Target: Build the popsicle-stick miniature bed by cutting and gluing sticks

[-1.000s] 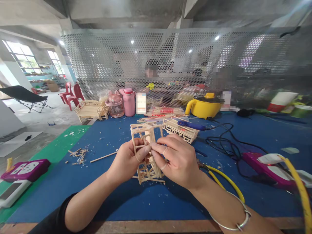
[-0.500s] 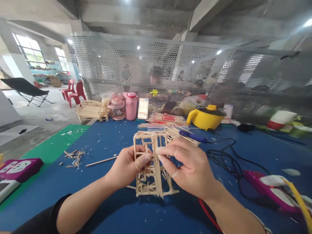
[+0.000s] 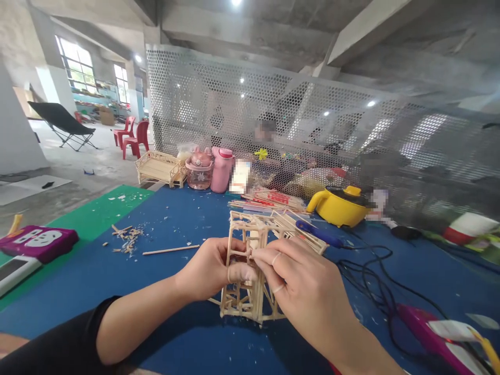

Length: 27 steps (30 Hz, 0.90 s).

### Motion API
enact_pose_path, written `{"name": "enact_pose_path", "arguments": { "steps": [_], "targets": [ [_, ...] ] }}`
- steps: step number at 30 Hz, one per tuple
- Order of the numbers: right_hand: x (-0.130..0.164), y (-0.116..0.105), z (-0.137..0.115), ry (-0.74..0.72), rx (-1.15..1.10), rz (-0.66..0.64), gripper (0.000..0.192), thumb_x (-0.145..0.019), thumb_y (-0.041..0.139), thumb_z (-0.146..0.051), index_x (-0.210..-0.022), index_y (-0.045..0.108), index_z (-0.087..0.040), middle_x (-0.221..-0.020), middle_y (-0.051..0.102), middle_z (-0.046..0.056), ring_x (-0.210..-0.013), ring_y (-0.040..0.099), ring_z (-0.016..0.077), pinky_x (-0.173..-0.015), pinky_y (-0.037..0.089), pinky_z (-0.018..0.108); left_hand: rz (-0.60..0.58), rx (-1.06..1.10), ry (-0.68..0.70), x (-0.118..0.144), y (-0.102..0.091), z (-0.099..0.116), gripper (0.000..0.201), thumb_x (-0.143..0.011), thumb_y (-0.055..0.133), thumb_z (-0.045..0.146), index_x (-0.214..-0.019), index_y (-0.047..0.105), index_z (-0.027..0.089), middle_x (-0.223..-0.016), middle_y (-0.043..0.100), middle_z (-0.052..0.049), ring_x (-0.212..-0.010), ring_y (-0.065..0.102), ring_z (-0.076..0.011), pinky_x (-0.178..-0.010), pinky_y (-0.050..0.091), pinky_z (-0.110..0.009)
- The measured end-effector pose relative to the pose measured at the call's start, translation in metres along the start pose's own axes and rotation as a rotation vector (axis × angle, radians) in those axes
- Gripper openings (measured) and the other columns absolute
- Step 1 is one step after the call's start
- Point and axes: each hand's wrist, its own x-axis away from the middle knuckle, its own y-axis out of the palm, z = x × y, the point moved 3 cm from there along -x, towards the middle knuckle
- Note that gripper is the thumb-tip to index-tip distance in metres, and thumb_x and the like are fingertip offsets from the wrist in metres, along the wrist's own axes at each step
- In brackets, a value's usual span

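Currently, left hand (image 3: 207, 268): gripping the pale wooden stick-frame model (image 3: 250, 271), steadying it upright on the near blue table mat (image 3: 175, 219).
Right hand (image 3: 308, 286): fingertips pinching a frame stick, seemingly pressing a joint together.

On the table (image 3: 167, 219), the stick frame (image 3: 250, 276) stands between both hands (centre); pot (image 3: 338, 205) at two o'clock, bottle (image 3: 221, 169) at twelve.

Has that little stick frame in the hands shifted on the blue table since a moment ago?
Cannot tell: the camera swung. The stick frame stands on the blue table, near the loose stick.
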Motion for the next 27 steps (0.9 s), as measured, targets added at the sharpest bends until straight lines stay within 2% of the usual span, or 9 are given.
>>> {"name": "enact_pose_path", "arguments": {
  "steps": [4, 8, 13, 19, 24, 27],
  "targets": [
    [-0.006, -0.003, -0.001, -0.130, 0.121, -0.050, 0.019, -0.086, 0.048, -0.011, -0.083, 0.066, -0.015, -0.072, 0.065, 0.006, -0.070, 0.055, 0.0176, -0.064, 0.044, 0.032, -0.005, 0.100, -0.055, -0.001, 0.000, -0.002, 0.030, -0.060, 0.079, 0.028, -0.085, 0.068, 0.017, -0.077, 0.069, -0.001, -0.067, 0.062, -0.0131, -0.069, 0.050, -0.026],
    [-0.008, -0.003, -0.001, -0.181, 0.182, -0.074, 0.022, -0.087, 0.044, -0.011, -0.084, 0.065, -0.014, -0.072, 0.065, 0.006, -0.070, 0.053, 0.0186, -0.063, 0.040, 0.033, -0.001, 0.022, -0.011, -0.002, 0.001, 0.000, 0.025, -0.067, 0.074, 0.029, -0.088, 0.070, 0.017, -0.077, 0.069, -0.002, -0.067, 0.061, -0.0125, -0.070, 0.050, -0.026],
    [-0.002, 0.002, 0.000, -0.162, 0.189, -0.014, 0.016, -0.087, 0.048, -0.012, -0.091, 0.064, -0.016, -0.078, 0.066, 0.005, -0.076, 0.055, 0.0186, -0.070, 0.039, 0.034, 0.027, -0.106, 0.050, -0.001, 0.000, 0.004, 0.029, -0.072, 0.069, 0.037, -0.093, 0.071, 0.016, -0.076, 0.068, -0.003, -0.065, 0.058, -0.0133, -0.067, 0.049, -0.027],
    [0.010, 0.008, 0.001, -0.139, 0.162, 0.047, 0.016, -0.082, 0.055, -0.010, -0.097, 0.062, -0.015, -0.085, 0.067, 0.007, -0.077, 0.057, 0.0191, -0.076, 0.039, 0.038, 0.053, -0.120, 0.043, 0.000, 0.001, 0.003, 0.033, -0.072, 0.066, 0.043, -0.088, 0.071, 0.015, -0.073, 0.064, -0.003, -0.063, 0.054, -0.0127, -0.061, 0.046, -0.024],
    [0.015, 0.010, 0.003, -0.078, 0.000, 0.151, 0.025, -0.078, 0.060, -0.007, -0.101, 0.060, -0.016, -0.083, 0.066, 0.006, -0.077, 0.057, 0.0176, -0.076, 0.043, 0.037, 0.134, -0.127, 0.046, 0.002, 0.002, -0.002, 0.027, -0.075, 0.064, 0.040, -0.080, 0.068, 0.014, -0.062, 0.057, 0.001, -0.053, 0.045, -0.0077, -0.054, 0.040, -0.019],
    [0.019, 0.011, 0.007, -0.024, -0.113, 0.209, 0.028, -0.075, 0.062, -0.004, -0.100, 0.060, -0.015, -0.085, 0.063, 0.007, -0.078, 0.056, 0.0177, -0.074, 0.046, 0.036, 0.153, -0.136, 0.053, 0.003, 0.003, -0.005, 0.025, -0.076, 0.063, 0.038, -0.082, 0.068, 0.014, -0.062, 0.057, 0.001, -0.053, 0.044, -0.0076, -0.054, 0.039, -0.019]
  ]
}}
